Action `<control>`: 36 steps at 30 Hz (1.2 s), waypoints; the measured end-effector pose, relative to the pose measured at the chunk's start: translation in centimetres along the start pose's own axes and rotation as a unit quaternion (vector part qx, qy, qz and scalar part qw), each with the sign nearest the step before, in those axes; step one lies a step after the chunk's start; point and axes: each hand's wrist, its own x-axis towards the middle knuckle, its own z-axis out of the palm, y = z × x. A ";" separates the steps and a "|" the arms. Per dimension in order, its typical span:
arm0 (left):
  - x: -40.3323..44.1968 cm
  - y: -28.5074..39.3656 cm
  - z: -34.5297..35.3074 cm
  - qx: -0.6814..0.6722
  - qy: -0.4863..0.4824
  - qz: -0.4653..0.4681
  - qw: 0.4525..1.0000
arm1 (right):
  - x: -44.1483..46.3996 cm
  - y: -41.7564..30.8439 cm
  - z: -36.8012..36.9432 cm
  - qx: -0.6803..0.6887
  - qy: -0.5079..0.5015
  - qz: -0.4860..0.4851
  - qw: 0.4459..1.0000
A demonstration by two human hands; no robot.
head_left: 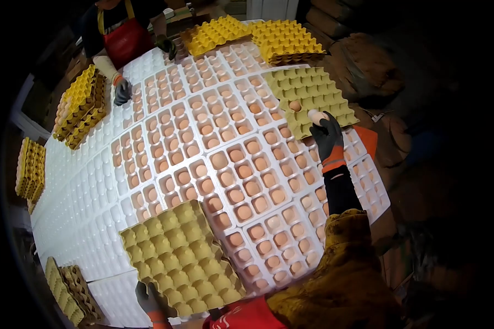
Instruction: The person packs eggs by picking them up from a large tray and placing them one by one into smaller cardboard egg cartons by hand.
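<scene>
My right hand (pixel 329 140), in a dark glove with an orange cuff, grips a pale egg (pixel 316 116) above a yellowish pulp egg tray (pixel 318 90). A brown egg (pixel 295 106) sits in that tray, left of the hand. At the bottom, my left hand (pixel 150 301) holds the lower left edge of another pulp egg tray (pixel 181 257), whose cups hold no eggs. Part of its fingers is hidden by the tray's edge. This tray lies over white foam egg boxes (pixel 209 152), many of them filled with brown eggs.
Across the table, a person in a red apron (pixel 128 43) has a gloved hand (pixel 122 92) over the boxes. Yellow tray stacks stand at the back (pixel 285 41) and left (pixel 81 107). White foam boxes without eggs (pixel 88 186) cover the left side. Brown sacks (pixel 368 63) lie beyond the right edge.
</scene>
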 end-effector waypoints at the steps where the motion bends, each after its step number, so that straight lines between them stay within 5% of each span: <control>1: -0.3 0.3 -0.1 -0.015 0.013 -0.008 1.000 | -1.0 -0.5 1.0 -0.064 0.042 -0.020 0.997; 4: -1.3 4.5 -0.2 -0.066 0.026 -0.058 0.996 | -0.7 0.5 -1.4 -0.072 0.080 -0.038 0.993; 7: -1.5 5.5 -0.5 -0.018 0.033 0.049 0.998 | 1.3 2.6 -6.7 0.107 -0.002 -0.042 0.993; 8: -1.7 4.4 -0.6 0.001 0.025 0.069 0.997 | 1.0 2.9 -7.3 -0.169 -0.031 -0.205 0.964; 10: -1.4 2.5 -1.0 -0.006 0.006 0.062 0.998 | 1.8 3.3 -9.4 0.006 -0.037 -0.053 0.998; 12: -1.1 1.9 -1.7 -0.071 -0.022 -0.004 0.997 | 3.6 3.4 -12.5 0.180 -0.050 0.107 0.976; 13: -1.4 2.8 -1.7 -0.080 -0.039 -0.003 0.996 | 6.0 4.7 -14.9 0.263 -0.063 0.193 0.943; 14: -1.8 4.0 -1.6 -0.090 -0.050 -0.004 0.995 | 15.2 14.0 -24.6 0.671 0.015 0.234 0.704; 15: -2.2 5.4 -1.3 -0.102 -0.059 -0.007 0.993 | 11.1 8.1 -17.5 0.290 0.018 0.213 0.933; 16: -2.7 7.3 -1.1 -0.099 -0.061 0.005 0.993 | 6.1 1.2 -9.0 -0.162 0.022 0.237 0.958; 18: -3.2 9.1 -1.0 -0.175 -0.087 -0.022 0.980 | 7.4 3.0 -11.6 -0.338 -0.024 0.079 0.937; 22: -4.0 9.2 -2.5 -0.216 -0.029 -0.038 0.975 | 6.5 1.7 -10.8 -0.360 -0.041 0.069 0.930; 25: -3.9 1.8 -5.7 -0.119 0.028 0.003 0.992 | 3.9 1.5 -8.7 -0.338 -0.067 0.062 0.937; 26: -4.2 -0.9 -7.8 0.038 0.031 0.104 0.993 | 3.0 2.0 -7.4 -0.335 -0.082 0.052 0.937; 27: -4.5 -1.3 -8.2 0.003 0.032 0.063 0.998 | 2.2 3.0 -6.1 -0.336 -0.097 0.035 0.936; 29: -5.1 -2.3 -8.9 -0.068 0.043 -0.020 0.997 | -0.1 5.7 -2.5 -0.350 -0.131 -0.014 0.927; 31: -5.9 -1.7 -8.9 -0.191 0.058 -0.010 0.980 | -3.0 8.2 2.8 -0.379 -0.173 -0.093 0.904; 34: -8.2 -5.6 -8.7 0.106 0.168 0.217 0.956 | -8.7 12.3 11.1 -0.407 -0.239 -0.231 0.851; 36: -9.2 -7.4 -8.5 -0.007 0.155 0.145 0.977 | -12.7 15.1 16.1 -0.397 -0.279 -0.275 0.830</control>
